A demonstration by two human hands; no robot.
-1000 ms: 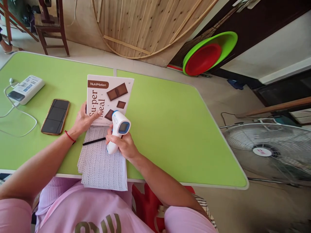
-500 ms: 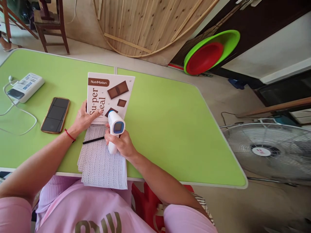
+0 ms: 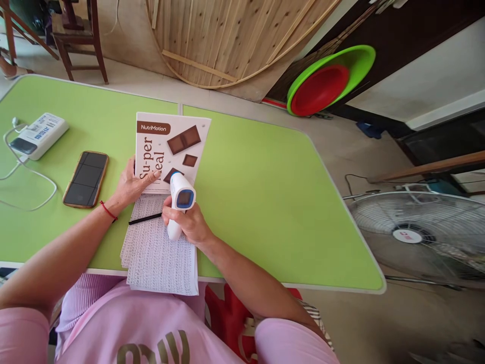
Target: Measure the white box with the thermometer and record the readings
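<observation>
My left hand (image 3: 134, 183) grips the lower left side of a white box (image 3: 174, 151) printed with chocolate pieces, its thumb across the front. The box is held up above the table. Wrapped around the handle of a white infrared thermometer (image 3: 177, 227) is my right hand (image 3: 193, 222). The thermometer's nose points at the lower part of the box, and its blue-framed screen faces me. Under both hands lie sheets of handwritten paper (image 3: 162, 263), reaching over the table's near edge. A black pen (image 3: 144, 219) rests on them, its right end hidden by my right hand.
On the green table (image 3: 265, 192), a phone (image 3: 86, 179) and a white power bank (image 3: 40, 135) with a cable lie to the left. A large fan (image 3: 411, 235) stands off the right edge. Green and red basins (image 3: 322, 91) lean beyond the far side.
Both hands keep their grips, and the box stays almost still. The thermometer has shifted very slightly.
</observation>
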